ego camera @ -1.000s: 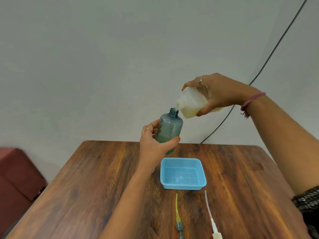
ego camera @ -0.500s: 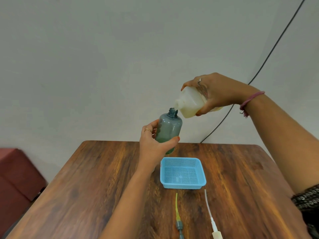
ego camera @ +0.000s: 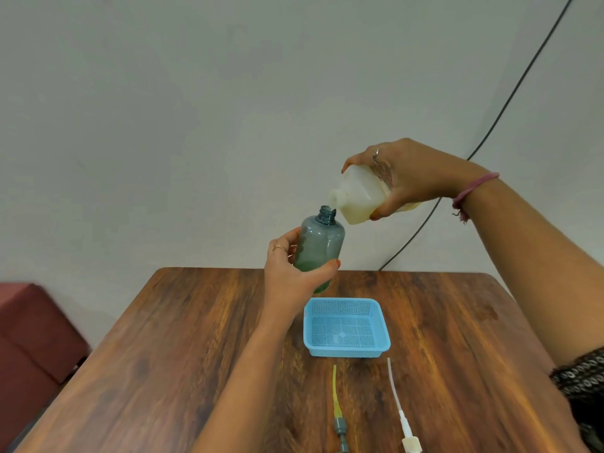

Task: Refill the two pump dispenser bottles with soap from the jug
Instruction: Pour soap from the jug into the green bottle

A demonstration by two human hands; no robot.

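Note:
My left hand [ego camera: 294,273] grips a grey translucent dispenser bottle [ego camera: 322,243] in the air above the table, its cap off and its neck open upward. A little greenish liquid sits in its lower part. My right hand [ego camera: 408,178] holds the whitish soap jug [ego camera: 358,197] tipped to the left, its spout just above and right of the bottle's mouth. Pale yellow soap fills the jug's lower side. Two pump heads with dip tubes lie on the table: a grey one with a yellow tube [ego camera: 336,407] and a white one [ego camera: 400,410].
A light blue mesh basket [ego camera: 346,349] sits on the wooden table [ego camera: 163,371] below the bottle. A black cable [ego camera: 490,125] runs down the wall behind my right arm. A dark red seat [ego camera: 29,328] stands at the left, beside the table.
The jug and bottle have stayed almost in place. The jug's spout sits slightly higher above the bottle's mouth than before.

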